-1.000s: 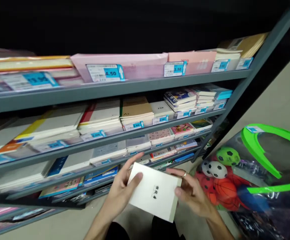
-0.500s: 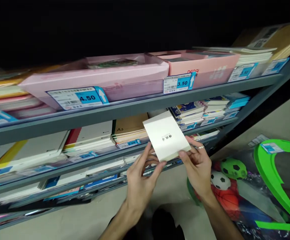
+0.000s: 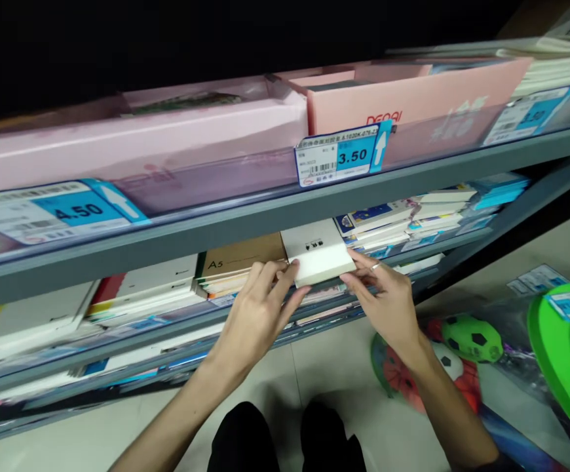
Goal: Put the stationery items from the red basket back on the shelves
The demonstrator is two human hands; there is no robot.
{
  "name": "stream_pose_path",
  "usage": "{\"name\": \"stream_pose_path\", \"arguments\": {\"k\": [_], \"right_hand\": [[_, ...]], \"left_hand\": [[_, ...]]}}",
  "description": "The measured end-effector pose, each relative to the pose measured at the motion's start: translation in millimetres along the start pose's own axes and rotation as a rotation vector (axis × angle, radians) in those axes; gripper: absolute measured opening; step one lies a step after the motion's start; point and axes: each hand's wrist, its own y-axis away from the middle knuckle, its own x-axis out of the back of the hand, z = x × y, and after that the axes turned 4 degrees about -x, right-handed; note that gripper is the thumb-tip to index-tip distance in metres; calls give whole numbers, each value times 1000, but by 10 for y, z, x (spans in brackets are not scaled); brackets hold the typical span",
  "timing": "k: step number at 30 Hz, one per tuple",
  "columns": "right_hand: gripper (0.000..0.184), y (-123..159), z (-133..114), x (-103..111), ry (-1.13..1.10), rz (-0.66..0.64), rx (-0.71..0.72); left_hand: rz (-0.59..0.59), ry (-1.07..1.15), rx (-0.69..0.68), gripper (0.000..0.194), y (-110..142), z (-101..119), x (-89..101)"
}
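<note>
Thumb and forefinger of the left hand (image 3: 258, 308) stand slightly parted, lightly pinching the near left corner of a white notepad (image 3: 322, 261) printed with black characters. The right hand (image 3: 390, 305), a ring (image 3: 375, 267) on one finger, has its thumb and forefinger narrowly parted around the near right corner. Between both sets of fingertips, the notepad's near edge faces the person, while its far part reaches in below the upper shelf (image 3: 246, 229); what bears it underneath is hidden. Just left of the left fingers lies a brown A5 notebook (image 3: 246, 252); beyond the right fingers, stacked books (image 3: 378, 216). Above the fingers hangs a 3.50 price tag (image 3: 341, 157). Lower right of them sits a green toy football (image 3: 474, 337).
</note>
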Motion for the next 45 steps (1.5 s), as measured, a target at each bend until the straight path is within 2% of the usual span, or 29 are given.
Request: {"name": "stream_pose_path", "arguments": {"k": [3, 10, 16, 18, 21, 24, 27, 31, 34, 45], "right_hand": [[29, -75, -6, -20, 162, 72, 172], [19, -142, 59, -112, 397, 127, 310], [31, -161, 158, -96, 485, 130, 424], [35, -161, 139, -82, 474, 117, 425], [38, -149, 61, -57, 396, 134, 402], [26, -160, 4, -48, 322, 53, 374], [14, -209, 21, -67, 323, -99, 364], [10, -270, 71, -99, 300, -155, 316], [11, -275, 75, -115, 307, -193, 293], [20, -208, 164, -134, 328, -120, 315]], "left_hand": [[-6, -97, -29, 25, -52, -28, -17], [-1, -117, -44, 21, -159, -138, -125], [-17, -66, -17, 16, -187, -197, -162], [-22, -57, -14, 19, -178, -186, -151], [57, -75, 14, 23, -114, -149, -101], [99, -98, 78, 18, -19, -130, -32], [51, -101, 78, 10, 49, -161, 11], [-20, -81, 30, 11, 74, -218, 6], [-16, -87, 32, 14, 84, -223, -29], [-22, -106, 87, 27, 57, -145, -172]]}}
